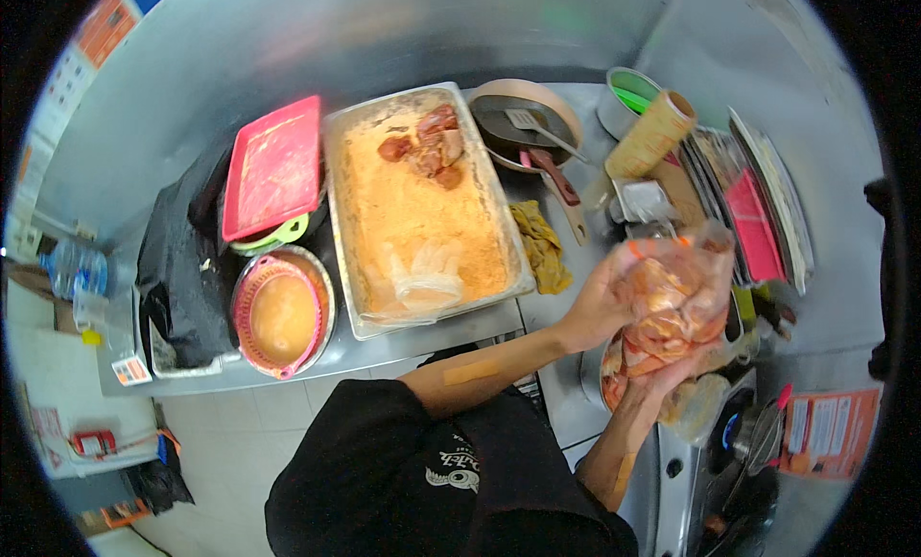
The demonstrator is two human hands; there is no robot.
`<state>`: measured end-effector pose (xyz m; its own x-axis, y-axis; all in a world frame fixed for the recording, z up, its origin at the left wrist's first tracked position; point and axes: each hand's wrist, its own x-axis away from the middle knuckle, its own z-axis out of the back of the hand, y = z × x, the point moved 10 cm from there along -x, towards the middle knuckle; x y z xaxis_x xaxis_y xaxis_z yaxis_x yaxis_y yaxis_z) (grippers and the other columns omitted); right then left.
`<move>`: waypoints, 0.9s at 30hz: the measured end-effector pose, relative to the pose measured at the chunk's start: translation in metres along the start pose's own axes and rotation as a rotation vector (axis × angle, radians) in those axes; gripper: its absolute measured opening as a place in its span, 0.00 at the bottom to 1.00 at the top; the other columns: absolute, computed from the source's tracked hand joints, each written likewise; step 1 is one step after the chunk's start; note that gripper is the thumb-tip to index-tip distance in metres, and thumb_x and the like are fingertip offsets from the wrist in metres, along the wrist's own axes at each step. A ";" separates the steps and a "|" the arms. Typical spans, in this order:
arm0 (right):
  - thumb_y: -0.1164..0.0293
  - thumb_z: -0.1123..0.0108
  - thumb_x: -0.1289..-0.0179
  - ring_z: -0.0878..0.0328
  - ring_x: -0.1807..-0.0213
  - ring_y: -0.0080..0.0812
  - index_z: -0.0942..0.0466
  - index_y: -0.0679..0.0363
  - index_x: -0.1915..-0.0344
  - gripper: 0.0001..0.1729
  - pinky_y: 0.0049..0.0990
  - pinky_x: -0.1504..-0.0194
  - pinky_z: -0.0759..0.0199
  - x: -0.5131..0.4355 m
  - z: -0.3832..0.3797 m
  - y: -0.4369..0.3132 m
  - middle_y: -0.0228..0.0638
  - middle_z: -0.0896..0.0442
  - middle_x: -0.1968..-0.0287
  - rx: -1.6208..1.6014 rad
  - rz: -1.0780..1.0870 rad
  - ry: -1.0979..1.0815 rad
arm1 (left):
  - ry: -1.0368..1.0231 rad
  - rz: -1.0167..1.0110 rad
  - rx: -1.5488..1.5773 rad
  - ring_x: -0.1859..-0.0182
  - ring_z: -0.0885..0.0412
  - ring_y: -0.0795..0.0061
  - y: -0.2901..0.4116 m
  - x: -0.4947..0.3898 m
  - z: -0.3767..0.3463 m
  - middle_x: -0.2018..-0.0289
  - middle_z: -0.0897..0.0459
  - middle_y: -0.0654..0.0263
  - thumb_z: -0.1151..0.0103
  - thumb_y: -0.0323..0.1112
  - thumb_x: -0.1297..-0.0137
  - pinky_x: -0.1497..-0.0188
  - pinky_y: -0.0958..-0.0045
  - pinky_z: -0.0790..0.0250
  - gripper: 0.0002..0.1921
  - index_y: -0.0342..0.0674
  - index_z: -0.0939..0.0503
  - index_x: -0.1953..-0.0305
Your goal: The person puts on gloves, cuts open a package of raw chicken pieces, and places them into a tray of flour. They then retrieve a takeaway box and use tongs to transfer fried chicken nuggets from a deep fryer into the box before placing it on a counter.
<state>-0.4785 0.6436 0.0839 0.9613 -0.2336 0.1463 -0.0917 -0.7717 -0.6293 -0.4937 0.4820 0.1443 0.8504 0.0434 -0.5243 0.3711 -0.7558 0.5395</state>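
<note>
A clear plastic bag of raw meat pieces [676, 312] is between my hands on the right. My left hand [608, 294] grips its upper left side, near an orange band. My right hand [665, 377] supports the bag from below, its fingers partly hidden. Under the bag, a round metal pot [591, 373] with more reddish meat shows in part. At the centre, a large metal tray [345, 269] contains orange-yellow breading powder. Several raw meat pieces [432, 147] lie at its far right part, and a clear plastic glove [428, 283] rests at its near edge.
Left of the tray are a pink tray [277, 168] and a pink strainer basket [242, 312] in a metal bowl of cloudy liquid. A frying pan [496, 118], a yellow cloth [540, 247] and a plastic wrap roll [647, 136] lie right. A burner flame [730, 424] shows lower right.
</note>
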 end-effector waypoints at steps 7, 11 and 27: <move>0.47 0.53 0.21 0.28 0.31 0.42 0.32 0.66 0.30 0.36 0.35 0.34 0.31 -0.039 -0.176 0.073 0.46 0.27 0.31 0.917 0.466 -0.317 | 0.647 -0.015 0.261 0.36 0.27 0.67 0.053 0.015 0.168 0.38 0.28 0.62 0.31 0.35 0.33 0.30 0.61 0.33 0.37 0.43 0.40 0.28; 0.59 0.50 0.20 0.14 0.50 0.43 0.18 0.67 0.45 0.23 0.36 0.45 0.25 -0.049 -0.279 0.172 0.52 0.12 0.53 1.166 0.526 -0.545 | 0.731 -0.139 0.475 0.33 0.27 0.62 0.100 0.000 0.248 0.35 0.26 0.60 0.41 0.54 0.29 0.28 0.56 0.33 0.33 0.43 0.35 0.30; 0.72 0.43 0.29 0.15 0.52 0.51 0.16 0.64 0.54 0.11 0.38 0.50 0.23 -0.085 -0.400 0.373 0.51 0.14 0.56 1.273 0.758 -1.114 | 1.124 -0.368 0.771 0.47 0.17 0.63 0.079 -0.014 0.429 0.48 0.16 0.61 0.42 0.42 0.25 0.41 0.59 0.20 0.17 0.43 0.27 0.41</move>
<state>-0.6982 0.1389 0.1416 0.5673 0.5830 -0.5816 -0.8119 0.2782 -0.5132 -0.6362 0.1411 -0.0884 0.7263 0.5274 0.4409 0.6507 -0.7342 -0.1938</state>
